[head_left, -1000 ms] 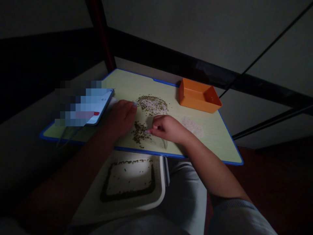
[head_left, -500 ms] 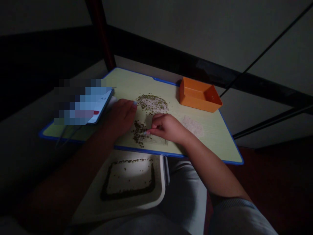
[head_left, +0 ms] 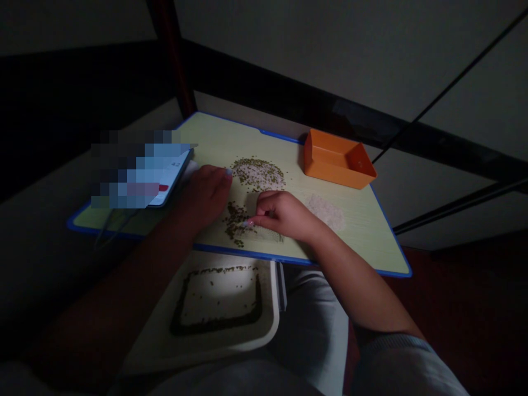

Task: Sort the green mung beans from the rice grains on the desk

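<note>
Beans (head_left: 236,223) lie near on the table (head_left: 218,137); separation looks partial. Left hand (head_left: 209,190) at left, can't tell grip; far heap (head_left: 260,174) is mixed; right hand (head_left: 282,213) pinched at beans, can't tell if grasping any; white grains (head_left: 326,212) right, already apart.

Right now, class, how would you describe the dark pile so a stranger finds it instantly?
Start at the blue-edged board, then find the right hand. The dark pile lies just left of it; unlike the mixed pile beyond, it looks dark throughout.
</note>
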Available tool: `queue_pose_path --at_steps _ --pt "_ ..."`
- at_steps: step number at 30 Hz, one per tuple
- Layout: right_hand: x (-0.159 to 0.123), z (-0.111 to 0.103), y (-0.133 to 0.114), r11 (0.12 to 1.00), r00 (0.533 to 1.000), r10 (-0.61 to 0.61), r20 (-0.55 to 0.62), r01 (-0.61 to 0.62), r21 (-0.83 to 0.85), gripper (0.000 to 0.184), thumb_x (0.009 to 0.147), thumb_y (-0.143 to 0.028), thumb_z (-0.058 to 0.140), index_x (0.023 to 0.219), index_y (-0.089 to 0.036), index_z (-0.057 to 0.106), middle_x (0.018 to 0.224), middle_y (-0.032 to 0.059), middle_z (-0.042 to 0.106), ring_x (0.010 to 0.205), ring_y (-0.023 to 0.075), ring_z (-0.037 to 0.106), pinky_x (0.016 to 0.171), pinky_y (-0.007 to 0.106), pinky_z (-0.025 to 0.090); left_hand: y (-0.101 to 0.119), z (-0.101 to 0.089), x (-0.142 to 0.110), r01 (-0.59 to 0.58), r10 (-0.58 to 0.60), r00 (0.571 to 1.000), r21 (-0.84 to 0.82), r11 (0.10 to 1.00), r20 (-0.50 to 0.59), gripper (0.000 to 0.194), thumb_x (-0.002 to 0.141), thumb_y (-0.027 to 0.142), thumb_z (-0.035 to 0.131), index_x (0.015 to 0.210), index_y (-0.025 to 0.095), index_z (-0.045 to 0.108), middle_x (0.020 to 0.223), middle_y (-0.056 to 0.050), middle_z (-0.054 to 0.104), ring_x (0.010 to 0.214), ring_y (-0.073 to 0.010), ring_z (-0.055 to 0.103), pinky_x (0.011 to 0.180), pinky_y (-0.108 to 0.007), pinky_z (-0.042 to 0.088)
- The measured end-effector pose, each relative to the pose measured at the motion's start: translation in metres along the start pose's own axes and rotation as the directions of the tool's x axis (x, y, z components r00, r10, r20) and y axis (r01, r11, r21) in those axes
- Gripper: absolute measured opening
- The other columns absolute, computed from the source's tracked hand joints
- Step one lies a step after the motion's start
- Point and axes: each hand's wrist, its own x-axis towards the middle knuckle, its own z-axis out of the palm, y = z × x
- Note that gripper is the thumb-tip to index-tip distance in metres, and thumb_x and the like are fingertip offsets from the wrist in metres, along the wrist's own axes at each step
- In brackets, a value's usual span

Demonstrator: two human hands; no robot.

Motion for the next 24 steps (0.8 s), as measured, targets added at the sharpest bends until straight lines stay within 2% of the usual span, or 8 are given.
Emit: queue_pose_path --at_steps 8,14,20,24 --pt "0.0 0.001 0.001 1.0 1.0 -0.01 0.024 0.01 0.019 0.043 0.096 -0.02 0.076 0.063 -0.02 0.048 0.073 -0.003 0.048 0.074 0.0133 0.048 0.072 0.029 0.034 0.0 0.0 0.0 -0.026 0.025 1.0 -0.009 1.0 -0.007 0.043 0.108 0.045 0.03 0.105 0.024 0.068 0.115 -0.01 0.07 0.118 -0.0277 0.064 0.114 -0.047 0.049" --pt "0.0 0.0 0.003 0.998 0.998 -0.037 0.044 0.035 0.044 0.043 0.094 -0.017 0.077 0.062 -0.02 0.048 0.072 -0.0039 0.047 0.073 0.0131 0.047 0.072 0.029 0.033 0.005 -0.004 -0.001 0.028 -0.029 0.999 0.023 0.999 0.041 0.048 0.109 0.047 0.026 0.11 0.023 0.068 0.122 -0.011 0.069 0.122 -0.0269 0.063 0.116 -0.045 0.047" --pt "0.0 0.0 0.002 0.998 0.999 -0.027 0.029 0.026 0.049 0.044 0.095 -0.02 0.076 0.062 -0.02 0.047 0.072 -0.0036 0.047 0.073 0.0131 0.047 0.071 0.029 0.033 0.008 -0.004 0.0 0.018 -0.018 0.999 0.009 1.0 0.037 0.05 0.107 0.046 0.023 0.106 0.021 0.067 0.121 -0.015 0.069 0.124 -0.0302 0.063 0.118 -0.05 0.047" --pt "0.001 0.003 0.001 0.998 0.999 -0.036 0.017 0.035 0.05 0.044 0.094 -0.019 0.076 0.062 -0.02 0.046 0.072 -0.0036 0.046 0.073 0.0131 0.046 0.072 0.029 0.033 0.009 -0.005 0.0 0.024 -0.025 0.999 0.019 1.0 0.036 0.05 0.106 0.046 0.024 0.106 0.021 0.067 0.12 -0.015 0.069 0.122 -0.0297 0.064 0.116 -0.05 0.048"
